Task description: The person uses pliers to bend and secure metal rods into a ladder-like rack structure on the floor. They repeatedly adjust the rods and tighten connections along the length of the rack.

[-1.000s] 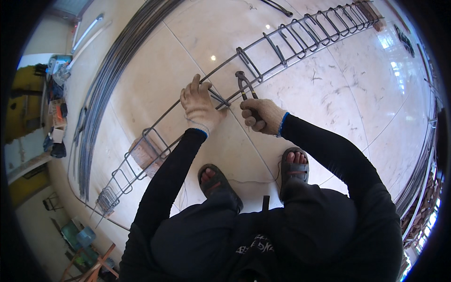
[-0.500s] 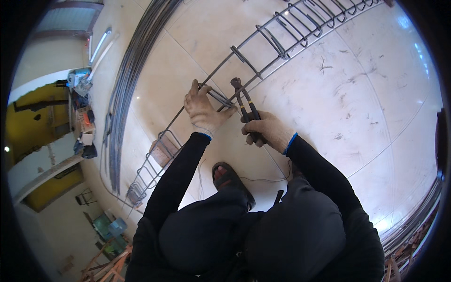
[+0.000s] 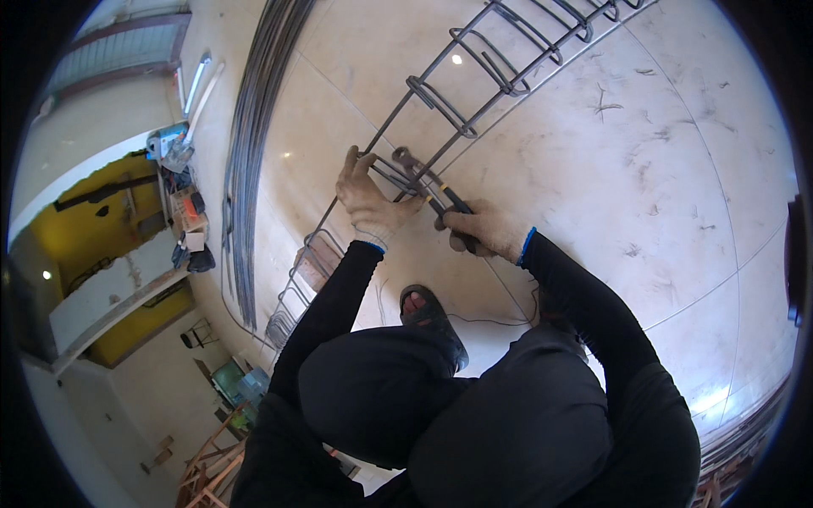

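My left hand point(image 3: 366, 207), in a pale knit glove, grips a bent steel stirrup point(image 3: 391, 172) set across the long bars of a rebar cage point(image 3: 443, 107). Its fingers reach over the far bar and its thumb lies by the near one. Held by the handles in my gloved right hand point(image 3: 493, 230) is a pair of end-cutting pincers point(image 3: 429, 180) with dark, yellow-banded grips. The pincer head lies over the stirrup, close to the near bar. Whether the jaws bite on anything is too small to tell.
A brick-like block point(image 3: 318, 261) sits under the cage's lower-left part. Long loose rebars point(image 3: 254, 144) lie along the left. Thin wire point(image 3: 491, 322) curls on the tiled floor by my sandaled foot point(image 3: 428, 315). More bars point(image 3: 745, 449) are stacked at the lower right.
The pincer head has swung left, from beside the near bar to over the stirrup. My left hand keeps its grip. The whole view has shifted slightly.
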A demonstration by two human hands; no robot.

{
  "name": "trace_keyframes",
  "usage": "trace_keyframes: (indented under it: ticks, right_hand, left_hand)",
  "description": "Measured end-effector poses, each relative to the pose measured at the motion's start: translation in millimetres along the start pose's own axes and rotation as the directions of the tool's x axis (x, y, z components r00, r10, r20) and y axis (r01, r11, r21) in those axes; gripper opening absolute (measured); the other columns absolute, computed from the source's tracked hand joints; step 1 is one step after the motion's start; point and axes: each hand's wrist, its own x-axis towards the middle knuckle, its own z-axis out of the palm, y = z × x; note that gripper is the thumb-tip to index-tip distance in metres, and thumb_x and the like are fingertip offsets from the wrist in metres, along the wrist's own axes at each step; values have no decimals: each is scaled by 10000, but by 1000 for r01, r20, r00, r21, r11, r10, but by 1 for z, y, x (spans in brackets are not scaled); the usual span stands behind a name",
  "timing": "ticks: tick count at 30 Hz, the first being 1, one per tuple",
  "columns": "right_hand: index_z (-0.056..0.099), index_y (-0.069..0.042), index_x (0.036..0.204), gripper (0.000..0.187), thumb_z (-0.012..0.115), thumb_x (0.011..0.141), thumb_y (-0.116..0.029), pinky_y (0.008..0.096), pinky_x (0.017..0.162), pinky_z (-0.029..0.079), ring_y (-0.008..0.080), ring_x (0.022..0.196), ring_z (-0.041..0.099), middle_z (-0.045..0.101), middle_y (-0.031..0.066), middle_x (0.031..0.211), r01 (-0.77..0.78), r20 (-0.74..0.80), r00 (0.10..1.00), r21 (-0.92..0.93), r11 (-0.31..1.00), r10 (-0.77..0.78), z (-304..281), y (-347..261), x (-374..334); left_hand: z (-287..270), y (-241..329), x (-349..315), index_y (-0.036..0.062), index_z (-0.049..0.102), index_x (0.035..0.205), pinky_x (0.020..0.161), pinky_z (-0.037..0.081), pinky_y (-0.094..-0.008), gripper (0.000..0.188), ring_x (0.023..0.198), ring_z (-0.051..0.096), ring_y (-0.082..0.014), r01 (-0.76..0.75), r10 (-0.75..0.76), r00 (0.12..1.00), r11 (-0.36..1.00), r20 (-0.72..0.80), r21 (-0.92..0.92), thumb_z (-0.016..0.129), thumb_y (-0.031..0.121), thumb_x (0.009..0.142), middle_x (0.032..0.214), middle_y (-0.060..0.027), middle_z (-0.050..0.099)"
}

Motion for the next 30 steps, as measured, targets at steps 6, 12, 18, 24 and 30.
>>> trace_keyframes:
  ticks: [6,12,18,24,30]
  right_hand:
    - [705,-59,1175,345,617,1065,-374,272,522,382,80,582,495,631,13,774,49,-20,998,-232,971,-55,-3,-11,6]
    - [744,-62,1092,333,628,1061,-372,270,532,394,84,607,541,655,7,766,52,-22,998,-100,994,-55,-12,-15,14]
    - [756,-82,1065,324,678,1024,-393,267,507,378,78,588,532,656,5,761,29,6,1000,-361,932,-29,-16,-25,20]
    - [763,-81,1016,314,696,1000,-388,285,531,394,93,598,538,652,12,745,-8,29,999,-275,961,16,-1,-23,20]
    - [769,-73,1069,342,682,1010,-399,297,486,354,86,568,510,664,14,755,92,-66,993,-133,987,-102,-6,-19,25]
  left_hand:
    - [5,5,-1,-48,526,1437,1167,458,-533,1125,1430,528,-463,-17,17,999,1000,-50,-3,1046,308,506,1552,-333,519]
    - [7,1,-4,-54,477,1477,1180,442,-537,1181,1420,536,-456,-58,50,993,996,-110,-68,1050,296,505,1570,-313,511]
    - [3,4,-4,-37,471,1500,1201,411,-533,1190,1440,503,-443,13,-14,999,1000,-45,-12,1042,296,510,1585,-295,496]
    - [-4,12,3,-13,594,1393,1152,485,-544,1094,1399,555,-499,25,-25,1000,996,9,82,1046,359,468,1563,-338,504]
    - [7,-5,-2,32,568,1365,1157,439,-562,1081,1430,500,-503,-71,69,997,997,-42,-31,1052,396,469,1601,-340,465]
